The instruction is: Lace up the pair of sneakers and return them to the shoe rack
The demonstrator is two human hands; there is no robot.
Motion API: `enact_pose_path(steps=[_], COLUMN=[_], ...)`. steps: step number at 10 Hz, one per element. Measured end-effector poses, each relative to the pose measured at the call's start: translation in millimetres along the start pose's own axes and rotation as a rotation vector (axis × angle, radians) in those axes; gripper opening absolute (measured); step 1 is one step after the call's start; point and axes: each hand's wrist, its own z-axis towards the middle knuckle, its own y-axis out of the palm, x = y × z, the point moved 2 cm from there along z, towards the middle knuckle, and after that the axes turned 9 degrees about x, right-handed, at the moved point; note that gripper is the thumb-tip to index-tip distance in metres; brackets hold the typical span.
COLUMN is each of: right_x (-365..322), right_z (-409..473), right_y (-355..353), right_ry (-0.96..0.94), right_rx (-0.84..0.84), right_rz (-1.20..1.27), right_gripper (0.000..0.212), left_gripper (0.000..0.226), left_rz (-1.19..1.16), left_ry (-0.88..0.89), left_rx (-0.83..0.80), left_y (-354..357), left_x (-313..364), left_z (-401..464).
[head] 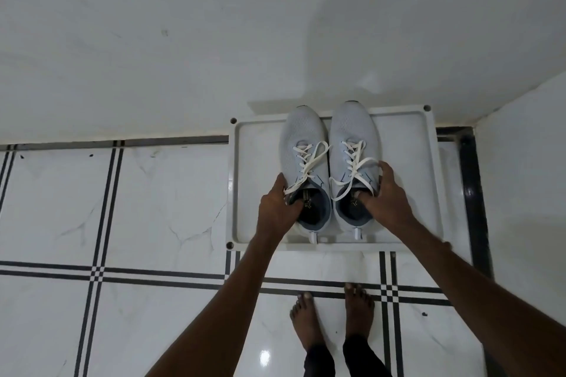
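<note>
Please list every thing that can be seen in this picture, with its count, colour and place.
sneakers: 2, pale grey with white laces, side by side on the rack, toes to the wall
rack: 1, white tray-like top, against the wall near the corner
floor: white tiles with black lines
wall: white, yellow stain at upper left
feet: 2, bare, on the floor before the rack
left hand: grips the left sneaker's collar
right hand: grips the right sneaker's collar
</note>
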Motion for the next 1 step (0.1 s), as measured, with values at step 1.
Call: enact_pose_path(steps=[1], right_x=[-12.8], right_z=[-7.0], right_y=[-9.6], right_ry=[0.067], right_rx=[0.030], right_rz=[0.035], right_gripper=[0.091], left_gripper=[0.047], left_rz=[-0.016], left_ry=[-0.123], left_rx=[-0.029], left_y=[-11.7], left_x=[17.2], left_z=[-0.4])
